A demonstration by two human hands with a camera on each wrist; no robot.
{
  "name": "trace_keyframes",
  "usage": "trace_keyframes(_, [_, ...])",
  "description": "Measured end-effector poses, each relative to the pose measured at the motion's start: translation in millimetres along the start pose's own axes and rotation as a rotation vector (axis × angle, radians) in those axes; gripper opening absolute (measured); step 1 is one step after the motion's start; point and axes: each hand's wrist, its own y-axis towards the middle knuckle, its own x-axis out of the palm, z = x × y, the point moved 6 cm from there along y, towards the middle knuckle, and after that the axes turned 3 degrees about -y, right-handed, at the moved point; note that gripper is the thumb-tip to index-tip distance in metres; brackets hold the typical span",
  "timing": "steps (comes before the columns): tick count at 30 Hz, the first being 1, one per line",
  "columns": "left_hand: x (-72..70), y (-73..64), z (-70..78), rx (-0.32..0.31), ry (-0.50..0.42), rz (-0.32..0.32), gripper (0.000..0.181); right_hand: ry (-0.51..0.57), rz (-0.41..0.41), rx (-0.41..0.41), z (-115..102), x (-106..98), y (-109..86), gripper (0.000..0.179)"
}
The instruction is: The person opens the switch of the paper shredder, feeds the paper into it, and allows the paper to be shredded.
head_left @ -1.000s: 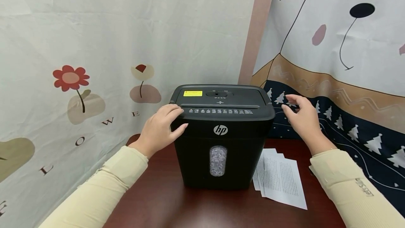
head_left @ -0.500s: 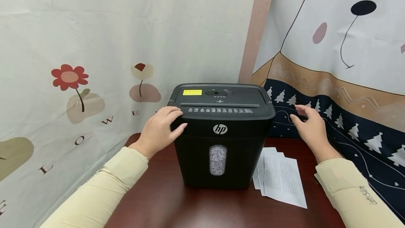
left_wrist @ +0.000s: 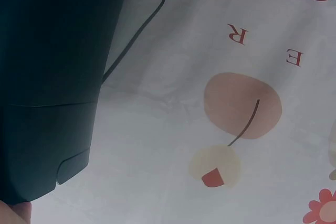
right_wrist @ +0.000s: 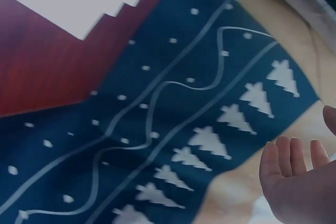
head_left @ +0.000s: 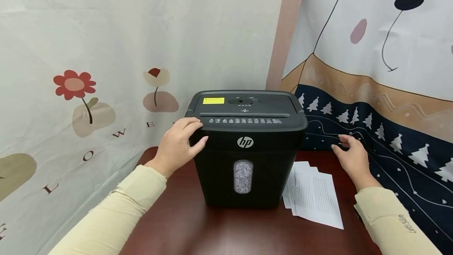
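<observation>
One black HP shredder [head_left: 219, 168], pale shreds [head_left: 242, 178] showing through its window [head_left: 243, 161], meets loose left fingers [head_left: 191, 128]; right fingers [right_wrist: 284, 157] hang relaxed

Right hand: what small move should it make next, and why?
I'd probably lower the right hand toward the papers: it holds nothing, and they lie on the table nearby, beside the shredder that the left hand touches.

Behind the fingers [head_left: 190, 127], pale-yellow fabric sleeves [head_left: 113, 213] end in wide, smooth cuffs [head_left: 144, 187]; the right sleeve bears grey "Let's Slim" lettering [head_left: 407, 223].
</observation>
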Motion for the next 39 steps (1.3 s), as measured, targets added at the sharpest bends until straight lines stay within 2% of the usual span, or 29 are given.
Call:
trace_keyframes(11, [3.8, -2.3, -2.8, -0.004, -0.015, 0.066, 0.029, -0.046, -0.065, 0.167, 55, 30, -9.0, 0.052])
trace_keyframes(20, [6.9, -3.1, -4.0, -0.016, -0.018, 0.070, 0.029, -0.102, -0.114, 0.330, 103, 57, -23.7, 0.055])
trace_keyframes(25, [7.2, -3.7, -3.4, -0.008, -0.040, 0.100, 0.028, -0.112, -0.140, 0.434, 125, 71, -34.1, 0.057])
trace_keyframes(32, [7.4, -3.5, -2.2, 0.002, -0.064, 0.132, 0.027, -0.131, -0.199, 0.490, 149, 87, -50.0, 0.059])
trace_keyframes(39, [8.2, -3.6, -3.4, -0.012, -0.051, 0.125, 0.025, -0.153, -0.241, 0.543, 163, 101, -59.7, 0.059])
